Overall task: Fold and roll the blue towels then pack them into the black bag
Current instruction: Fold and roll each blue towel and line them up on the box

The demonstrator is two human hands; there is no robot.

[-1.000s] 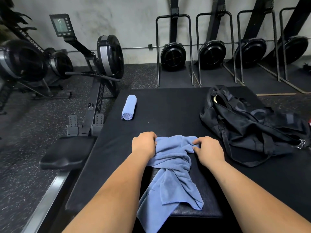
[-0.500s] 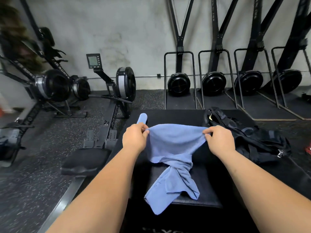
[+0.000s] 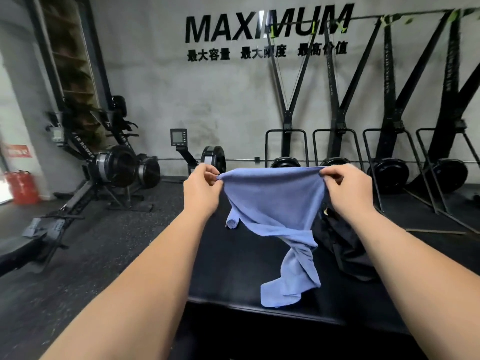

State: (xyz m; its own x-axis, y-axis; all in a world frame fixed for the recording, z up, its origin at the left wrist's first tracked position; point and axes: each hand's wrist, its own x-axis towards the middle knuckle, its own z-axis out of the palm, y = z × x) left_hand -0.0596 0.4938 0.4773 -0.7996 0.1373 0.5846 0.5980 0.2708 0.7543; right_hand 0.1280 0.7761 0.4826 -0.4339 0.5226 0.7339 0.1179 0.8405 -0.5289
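Note:
A blue towel (image 3: 275,203) hangs in the air in front of me, its top edge stretched between my hands. My left hand (image 3: 201,190) pinches the left corner and my right hand (image 3: 346,189) pinches the right corner. The towel's lower part is twisted and its tail rests on the black platform (image 3: 233,268). A rolled blue towel (image 3: 232,221) lies on the platform behind the hanging one, mostly hidden. The black bag (image 3: 345,250) lies on the platform to the right, partly behind the towel and my right arm.
Rowing machines (image 3: 109,167) stand on the speckled floor to the left. Ski-type machines (image 3: 389,175) line the back wall on the right. A red extinguisher (image 3: 22,187) sits at the far left.
Both hands lifted the towel off the platform and raised it higher, pulling its top edge taut. My view tilted up toward the wall.

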